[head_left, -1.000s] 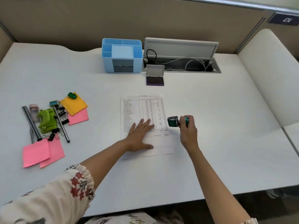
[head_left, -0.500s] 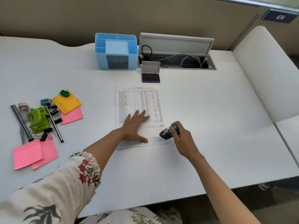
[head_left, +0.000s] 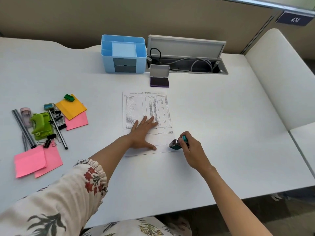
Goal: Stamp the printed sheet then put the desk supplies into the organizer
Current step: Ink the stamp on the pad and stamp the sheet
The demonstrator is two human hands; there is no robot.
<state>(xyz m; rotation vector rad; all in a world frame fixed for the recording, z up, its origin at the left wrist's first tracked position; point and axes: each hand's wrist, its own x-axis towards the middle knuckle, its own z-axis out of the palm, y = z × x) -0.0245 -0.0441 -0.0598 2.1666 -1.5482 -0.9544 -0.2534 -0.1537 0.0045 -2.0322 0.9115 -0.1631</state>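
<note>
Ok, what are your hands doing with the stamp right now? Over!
Left hand flat on printed sheet. Right hand grips stamp, tilted at sheet's lower right corner. Nothing blocking that corner. Organizer has no supplies in it.

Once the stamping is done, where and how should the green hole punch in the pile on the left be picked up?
Probably pinch the green hole punch across its long sides, fingers coming down from above. It lies flat, a black pen and binder clips crowding its right side, pencils left. A top-down pinch should disturb them least.
</note>
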